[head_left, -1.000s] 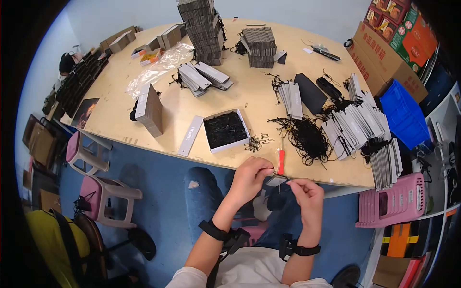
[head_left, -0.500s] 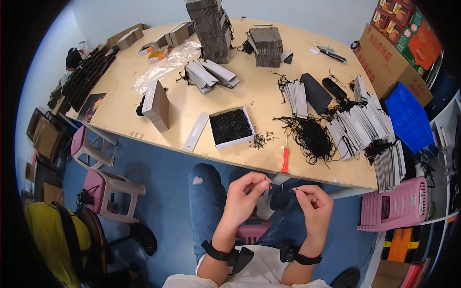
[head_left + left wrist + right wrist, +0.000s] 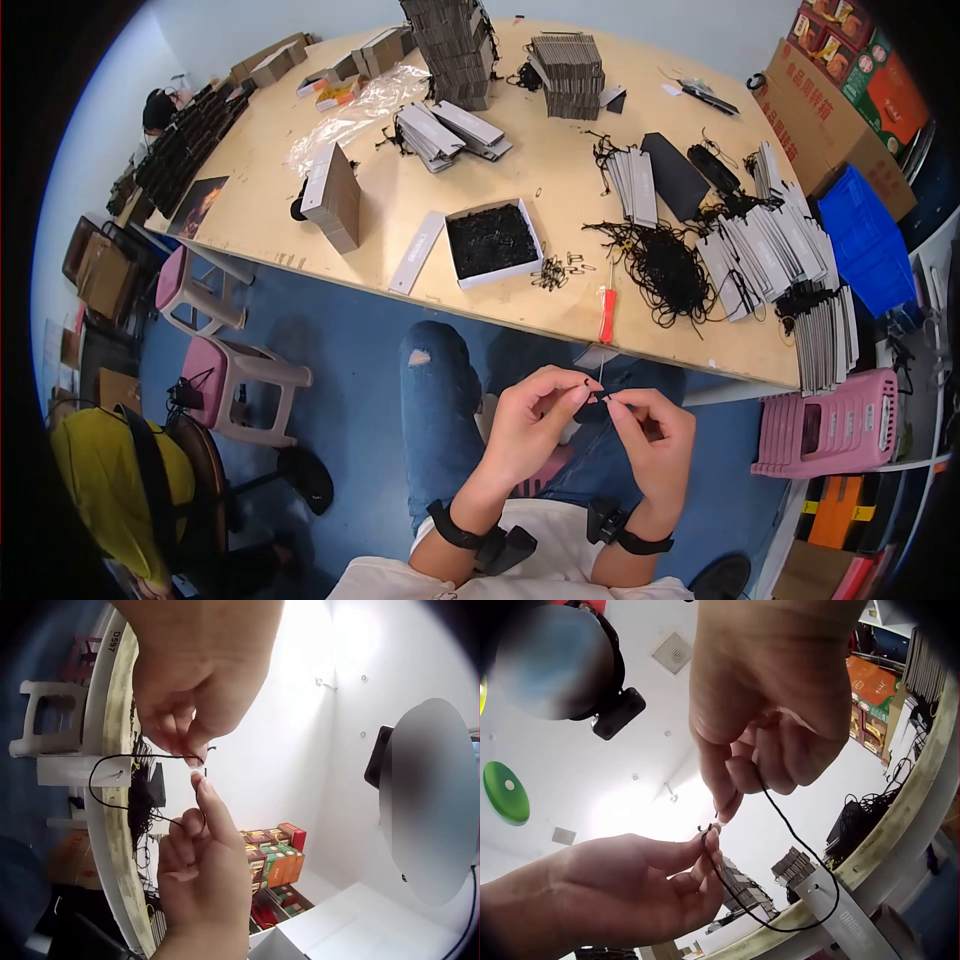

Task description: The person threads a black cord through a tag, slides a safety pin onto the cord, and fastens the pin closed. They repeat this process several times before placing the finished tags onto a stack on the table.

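Cord, black, one: head view, lower centre, pinched by left hand and right hand.
Wooden table, one, top; blue floor; stools, two, left; white box, one, centre.

Black cord: the part pinched by left hand and right hand is hiding from me.
Grey tag: running off the right wrist view's bottom edge.
Tall stack: I am losing its top at the head view's edge.
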`<action>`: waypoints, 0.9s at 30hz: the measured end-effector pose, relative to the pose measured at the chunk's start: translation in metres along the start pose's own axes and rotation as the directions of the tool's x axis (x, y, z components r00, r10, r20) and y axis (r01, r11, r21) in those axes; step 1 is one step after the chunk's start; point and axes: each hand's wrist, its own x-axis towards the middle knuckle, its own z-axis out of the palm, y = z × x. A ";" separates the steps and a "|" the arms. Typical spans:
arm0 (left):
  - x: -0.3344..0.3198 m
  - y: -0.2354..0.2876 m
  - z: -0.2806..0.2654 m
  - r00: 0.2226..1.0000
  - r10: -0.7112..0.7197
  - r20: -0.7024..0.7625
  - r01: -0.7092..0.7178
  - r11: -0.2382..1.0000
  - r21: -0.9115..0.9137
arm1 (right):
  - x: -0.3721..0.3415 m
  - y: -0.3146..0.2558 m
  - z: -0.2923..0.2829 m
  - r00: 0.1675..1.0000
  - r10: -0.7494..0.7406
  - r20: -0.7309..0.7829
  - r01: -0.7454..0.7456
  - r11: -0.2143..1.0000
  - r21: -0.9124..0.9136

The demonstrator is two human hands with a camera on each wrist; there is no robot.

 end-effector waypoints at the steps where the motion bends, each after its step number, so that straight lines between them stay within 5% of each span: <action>1: 0.002 0.000 0.000 1.000 0.009 -0.004 -0.009 1.000 0.023 | 0.002 0.004 0.002 1.000 -0.002 0.001 0.002 1.000 0.000; 11: 0.008 -0.016 -0.005 1.000 -0.009 -0.015 0.010 0.996 0.092 | 0.008 0.012 0.003 0.997 0.032 0.071 -0.025 0.996 -0.087; 27: 0.007 -0.016 -0.001 0.999 -0.046 0.019 0.048 0.992 -0.113 | 0.005 0.004 0.000 0.995 0.011 0.103 0.002 0.991 -0.131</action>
